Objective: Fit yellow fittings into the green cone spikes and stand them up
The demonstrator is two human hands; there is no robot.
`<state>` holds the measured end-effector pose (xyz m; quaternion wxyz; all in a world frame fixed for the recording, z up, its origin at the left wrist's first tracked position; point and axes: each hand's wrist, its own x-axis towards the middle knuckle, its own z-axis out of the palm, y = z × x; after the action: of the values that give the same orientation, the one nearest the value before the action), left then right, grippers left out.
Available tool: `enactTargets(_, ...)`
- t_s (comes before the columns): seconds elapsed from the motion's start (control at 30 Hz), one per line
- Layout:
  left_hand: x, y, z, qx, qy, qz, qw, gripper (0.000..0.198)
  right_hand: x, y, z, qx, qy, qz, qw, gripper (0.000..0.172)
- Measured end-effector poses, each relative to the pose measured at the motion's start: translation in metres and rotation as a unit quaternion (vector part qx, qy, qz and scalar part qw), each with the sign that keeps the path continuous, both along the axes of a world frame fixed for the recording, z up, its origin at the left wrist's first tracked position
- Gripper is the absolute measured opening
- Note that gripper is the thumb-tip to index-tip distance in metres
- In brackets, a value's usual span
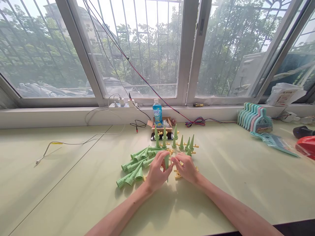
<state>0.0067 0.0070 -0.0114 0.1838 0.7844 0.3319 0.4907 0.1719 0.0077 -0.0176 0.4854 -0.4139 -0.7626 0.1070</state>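
Note:
My left hand (156,172) is closed round a green cone-shaped spike (166,163), held point down between both hands. My right hand (185,167) pinches at the same spike from the right, with small yellow pieces (177,176) under it on the table. A pile of green spikes (135,164) lies flat just left of my left hand. Several more green spikes (175,138) stand upright, points up, in a row behind my hands, with yellow parts among them.
A blue drink bottle (157,113) and a small cardboard box (168,123) stand behind the spikes near the window sill. Pastel plastic pieces (254,117) are stacked at the right, a red object (306,146) beyond them. A cable (71,143) lies at the left.

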Motion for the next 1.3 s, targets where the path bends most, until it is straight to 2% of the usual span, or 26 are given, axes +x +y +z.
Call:
enactTargets(0.13,-0.0005,0.0009,-0.0016,-0.003,0.001,0.003,1.0,0.032,0.0001,-0.001,0.001,-0.012,0.002,0.003,1.0,0.051)
enactTargets(0.27,-0.0007,0.002,-0.0009,0.0,-0.006,0.019,1.0,0.031,0.0005,-0.0041,0.0024,-0.029,0.037,0.013,0.999,0.023)
enactTargets(0.33,-0.0007,0.0022,-0.0003,0.003,-0.006,0.025,1.0,0.032,0.0007,-0.0051,0.0022,-0.028,0.044,0.02,0.998,0.018)
enactTargets(0.47,-0.0007,0.0026,-0.0011,0.003,-0.002,0.024,1.0,0.031,0.0007,-0.0049,0.0023,-0.03,0.039,0.03,0.998,0.021)
enactTargets(0.7,-0.0011,0.0026,-0.0023,-0.004,0.007,0.006,1.0,0.03,0.0001,-0.0025,0.005,-0.018,0.011,0.006,1.0,0.049)
enactTargets(0.8,-0.0007,0.002,-0.0013,-0.007,0.003,0.001,1.0,0.031,0.0001,-0.0021,0.0048,-0.015,0.001,-0.002,1.0,0.054)
enactTargets(0.9,-0.0005,0.0018,0.0001,-0.007,0.001,0.001,1.0,0.031,0.0002,-0.0026,0.0044,-0.022,0.008,0.001,1.0,0.049)
enactTargets(1.07,-0.001,0.0024,0.0023,0.0,0.002,0.02,1.0,0.031,0.0003,-0.0053,0.0047,-0.032,0.042,0.03,0.998,0.016)
enactTargets(1.17,-0.001,0.0028,0.0021,0.002,0.002,0.022,1.0,0.031,0.0004,-0.0056,0.0037,-0.031,0.04,0.037,0.998,0.011)
enactTargets(1.3,-0.0008,0.0033,0.0,0.001,0.005,0.02,1.0,0.031,0.0006,-0.0037,0.0014,-0.041,0.032,0.033,0.998,0.015)
